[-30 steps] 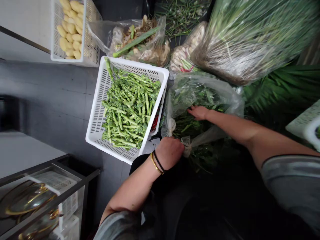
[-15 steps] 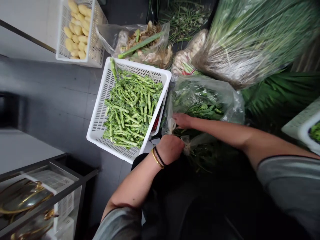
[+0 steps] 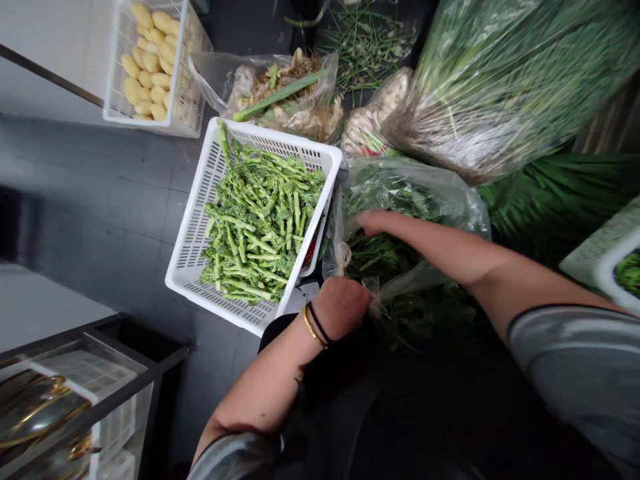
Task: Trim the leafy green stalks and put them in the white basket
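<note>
A clear plastic bag (image 3: pixel 440 193) full of green stems lies in front of me on the floor. My left hand (image 3: pixel 343 305) is closed on the bag's knotted lower edge, with a gold bangle and black band at the wrist. My right hand (image 3: pixel 374 221) reaches into the bag's open mouth among the greens; its fingers are mostly hidden. Left of the bag stands a white slotted basket (image 3: pixel 200 220) heaped with trimmed green broccolini stems (image 3: pixel 260 227).
A second white basket (image 3: pixel 115 87) holds peeled potatoes at the top left. Bags of trimmings (image 3: pixel 285 93), garlic (image 3: pixel 367 120) and long green chives (image 3: pixel 500 73) crowd the back. A metal rack (image 3: pixel 90 393) stands at the lower left, another white basket (image 3: pixel 607 260) at the right.
My right hand went from deep in the bag toward its left opening, then lifted slightly upward. My left hand has kept its hold on the bag's edge.
</note>
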`<action>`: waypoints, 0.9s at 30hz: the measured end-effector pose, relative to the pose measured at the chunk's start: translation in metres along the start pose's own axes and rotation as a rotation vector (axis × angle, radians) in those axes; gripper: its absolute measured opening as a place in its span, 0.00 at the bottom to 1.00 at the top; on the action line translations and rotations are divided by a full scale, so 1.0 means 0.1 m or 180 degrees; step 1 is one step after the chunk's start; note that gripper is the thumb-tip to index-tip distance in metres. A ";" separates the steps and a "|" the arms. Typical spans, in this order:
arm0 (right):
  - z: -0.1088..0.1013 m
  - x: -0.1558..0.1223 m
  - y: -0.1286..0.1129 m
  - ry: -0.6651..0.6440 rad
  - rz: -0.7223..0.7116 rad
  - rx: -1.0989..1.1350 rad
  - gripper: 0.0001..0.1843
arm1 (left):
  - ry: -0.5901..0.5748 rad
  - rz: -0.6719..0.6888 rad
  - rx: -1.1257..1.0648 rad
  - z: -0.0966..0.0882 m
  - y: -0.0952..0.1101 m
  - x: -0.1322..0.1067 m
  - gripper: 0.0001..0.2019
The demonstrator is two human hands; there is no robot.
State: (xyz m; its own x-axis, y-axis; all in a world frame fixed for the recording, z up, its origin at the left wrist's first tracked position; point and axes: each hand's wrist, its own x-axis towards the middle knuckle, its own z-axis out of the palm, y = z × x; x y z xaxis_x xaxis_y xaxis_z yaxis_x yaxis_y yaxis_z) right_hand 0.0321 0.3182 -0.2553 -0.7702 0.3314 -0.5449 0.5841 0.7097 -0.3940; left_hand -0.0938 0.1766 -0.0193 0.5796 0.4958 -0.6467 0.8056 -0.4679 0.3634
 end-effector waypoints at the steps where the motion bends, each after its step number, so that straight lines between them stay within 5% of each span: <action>1: -0.05 -0.09 0.12 -0.0098 0.0028 -0.0054 0.19 | 0.0006 0.0009 -0.0008 0.00 0.00 0.00 0.11; 4: -0.06 -0.40 0.36 -0.0319 0.0129 -0.0153 0.33 | 0.0039 -0.0002 -0.0019 -0.01 0.02 0.00 0.10; 7: 0.17 -0.62 0.39 -0.0318 0.0339 -0.0334 0.47 | 0.0040 0.0004 -0.0004 -0.02 0.04 0.02 0.10; 12: 0.35 -0.63 0.31 -0.0179 0.0870 -0.0696 0.38 | 0.0011 -0.0006 0.0033 -0.03 0.05 0.05 0.10; 17: -0.02 -0.77 0.09 0.0073 0.0521 -0.0865 0.26 | 0.0064 -0.0024 0.0065 -0.01 0.05 0.04 0.10; 22: -0.28 -1.11 -0.27 -0.0382 0.0692 -0.0816 0.22 | 0.0189 -0.0150 0.0168 0.05 0.07 0.14 0.11; 27: -0.72 -1.55 -0.54 -0.0126 0.0621 -0.1059 0.23 | 0.0245 -0.0356 -0.0043 0.09 0.10 0.07 0.20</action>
State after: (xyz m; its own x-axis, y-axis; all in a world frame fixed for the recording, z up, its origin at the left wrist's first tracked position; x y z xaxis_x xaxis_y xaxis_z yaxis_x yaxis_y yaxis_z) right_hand 0.1017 0.2729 -0.0965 -0.6386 0.4606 -0.6165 0.5987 0.8007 -0.0220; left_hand -0.0830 0.1684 -0.0266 0.4934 0.5993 -0.6304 0.8670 -0.3970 0.3013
